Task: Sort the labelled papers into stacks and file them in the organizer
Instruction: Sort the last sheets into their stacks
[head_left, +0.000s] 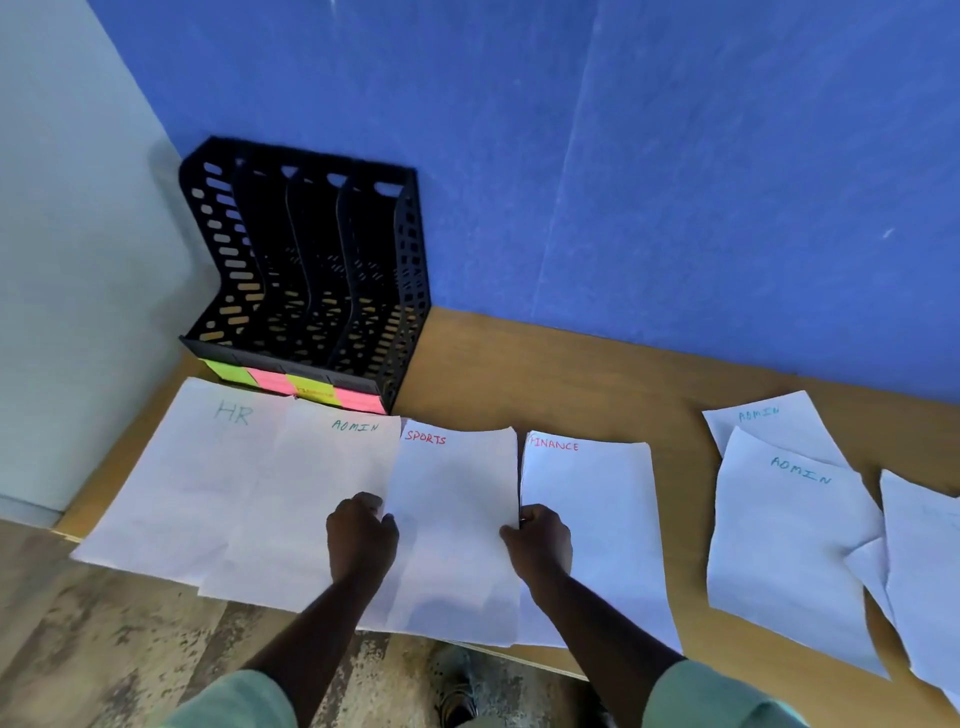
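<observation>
Several white paper stacks lie side by side on the wooden table (545, 374): HR (182, 467), ADMIN (306, 483), SPORTS (452, 519) and FINANCE (592, 519). My left hand (361, 535) pinches the left edge of the SPORTS stack. My right hand (537, 543) grips its right edge. Two loose ADMIN sheets (784, 525) lie further right, one over the other. The black organizer (311, 270) stands at the back left, its slots marked with green, pink and yellow labels (296, 385).
More unlabelled-looking sheets (924, 571) overlap at the far right edge. A blue wall rises behind the table and a pale wall stands to the left. The table's front edge runs under the stacks, with floor and a shoe below.
</observation>
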